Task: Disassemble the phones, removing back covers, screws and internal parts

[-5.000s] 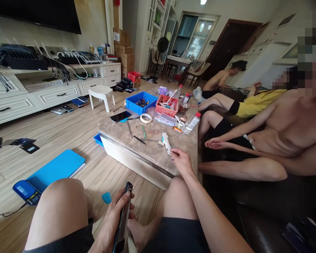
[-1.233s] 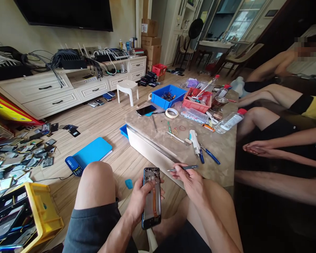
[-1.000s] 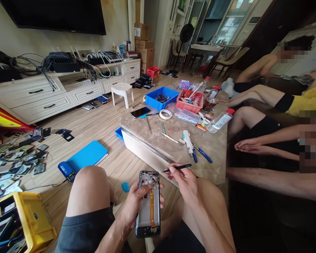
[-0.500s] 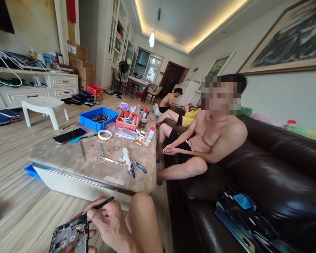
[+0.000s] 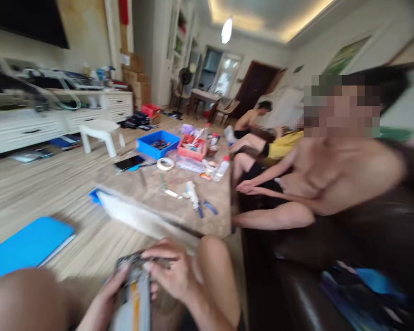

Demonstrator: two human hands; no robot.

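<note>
An opened smartphone (image 5: 143, 301), its inner parts and an orange flex strip bare, tilts over my lap. My left hand (image 5: 105, 294) grips it along its left side, thumb across the upper part. At the phone's top right, my right hand (image 5: 177, 271) pinches a slim black tweezers-like tool (image 5: 167, 259); motion blurs its tip. Beyond the hands, the low table (image 5: 134, 188) bears a white-and-blue handheld tool (image 5: 192, 195), blue-handled pliers (image 5: 210, 207), a tape roll (image 5: 165, 164) and a dark phone (image 5: 128, 162).
Further back on the table stand a blue bin (image 5: 152, 149), a red basket (image 5: 186, 149) and a bottle (image 5: 221, 169). A blue folder-like item (image 5: 31, 243) lies at left. A person (image 5: 341, 179) sits on the dark sofa (image 5: 272, 285), phone parts (image 5: 376, 280) beside them.
The view has swung left and lower, so the scene sits further right, and the blue item and my left knee show more. My left hand and more of the phone have come into sight.
</note>
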